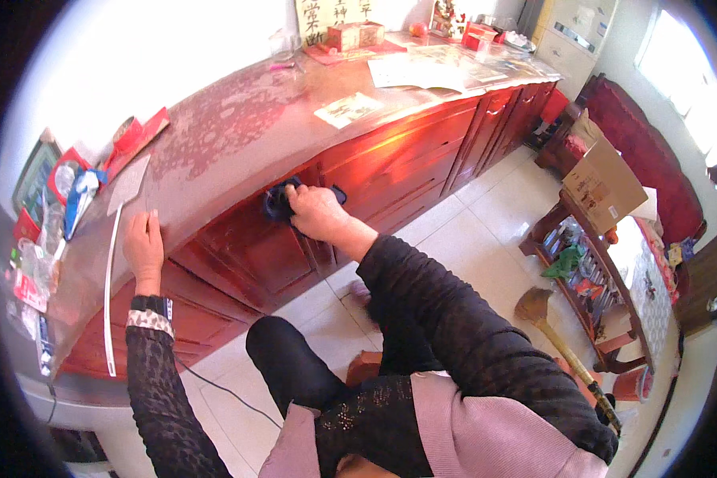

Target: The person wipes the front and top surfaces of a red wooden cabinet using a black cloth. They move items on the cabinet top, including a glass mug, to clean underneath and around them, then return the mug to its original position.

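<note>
My right hand (319, 212) grips a dark blue cloth (279, 200), pressed against the upper front of a red wooden cabinet (263, 245). Part of the cloth sticks out past the far side of the hand. My left hand (144, 246) rests at the front edge of the cabinet top (215, 173), its fingers stretched out and holding nothing. Just left of that hand lies a white fly swatter (115, 239), its handle reaching out over the edge. Damp-looking patches mark the cabinet top towards the wall.
Plastic bags (42, 263), a blue-and-white packet (83, 194) and a framed picture (36, 173) crowd the left end. Papers (415, 73) and a red box (355, 36) lie farther along. Right, a broom (564, 346) lies near a low table (633, 287) bearing a cardboard box (605, 184).
</note>
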The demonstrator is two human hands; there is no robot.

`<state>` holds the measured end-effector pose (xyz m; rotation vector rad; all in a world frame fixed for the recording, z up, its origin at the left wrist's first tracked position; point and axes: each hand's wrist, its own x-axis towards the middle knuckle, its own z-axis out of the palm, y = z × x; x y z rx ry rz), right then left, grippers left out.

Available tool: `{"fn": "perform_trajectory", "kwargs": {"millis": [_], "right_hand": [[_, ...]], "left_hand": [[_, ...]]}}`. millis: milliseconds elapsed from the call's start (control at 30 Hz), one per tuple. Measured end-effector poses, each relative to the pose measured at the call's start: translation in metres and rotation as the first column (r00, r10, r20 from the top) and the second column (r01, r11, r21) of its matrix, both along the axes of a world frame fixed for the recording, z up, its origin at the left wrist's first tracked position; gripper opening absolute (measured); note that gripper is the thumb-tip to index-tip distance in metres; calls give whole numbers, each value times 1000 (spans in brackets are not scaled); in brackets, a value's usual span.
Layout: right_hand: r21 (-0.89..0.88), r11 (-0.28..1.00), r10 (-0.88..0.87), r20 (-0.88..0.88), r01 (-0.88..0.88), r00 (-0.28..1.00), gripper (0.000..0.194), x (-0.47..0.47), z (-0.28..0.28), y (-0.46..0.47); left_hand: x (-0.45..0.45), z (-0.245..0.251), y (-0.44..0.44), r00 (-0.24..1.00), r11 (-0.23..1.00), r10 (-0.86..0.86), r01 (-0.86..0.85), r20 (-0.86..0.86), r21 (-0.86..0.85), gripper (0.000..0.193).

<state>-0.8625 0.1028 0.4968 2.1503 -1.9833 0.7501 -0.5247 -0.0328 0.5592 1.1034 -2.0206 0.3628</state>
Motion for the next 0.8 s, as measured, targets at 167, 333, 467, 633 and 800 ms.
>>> {"fn": "perform_trajectory", "kwargs": {"millis": [167,333,467,633,800], "right_hand": [[110,974,178,156,-197,972,52,-34,9,4],[100,967,187,347,-234,919,52,-90,13,26],[-9,998,58,524,-62,850,42,-153,-11,57],[-59,989,-45,744,132,666,38,-212,-57,95],[-69,957,-93,847,282,523,33,-258,-66,110]], "left_hand": [[0,1,-2,996,1000,19,-18,82,-12,27],[-4,6,1,966,997,80,-72,247,-41,28],[-3,6,-1,903,982,188,-181,386,-56,27],[-22,38,2,727,930,298,-368,619,-15,28],[-183,99,57,994,958,-2,-29,108,287,30]]}}
